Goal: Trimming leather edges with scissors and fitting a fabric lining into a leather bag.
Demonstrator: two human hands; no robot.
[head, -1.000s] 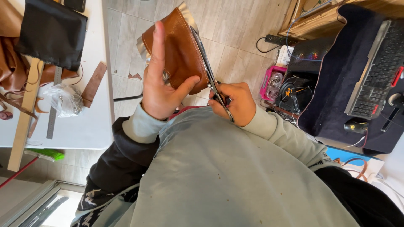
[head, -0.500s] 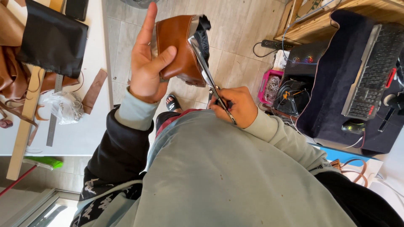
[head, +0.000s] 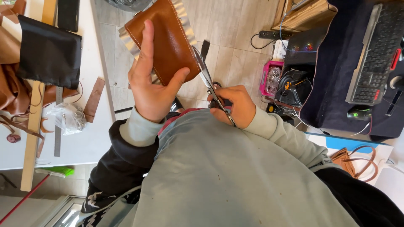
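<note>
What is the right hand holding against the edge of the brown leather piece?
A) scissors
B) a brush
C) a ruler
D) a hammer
A: the right hand grips scissors, blades along the edge of the leather piece that the left hand holds up.

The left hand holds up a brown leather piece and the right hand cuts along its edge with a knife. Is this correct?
Not quite. The head view shows the right hand working scissors, not a knife. The rest is right: the left hand holds up the brown leather piece, and the blades meet its edge.
</note>
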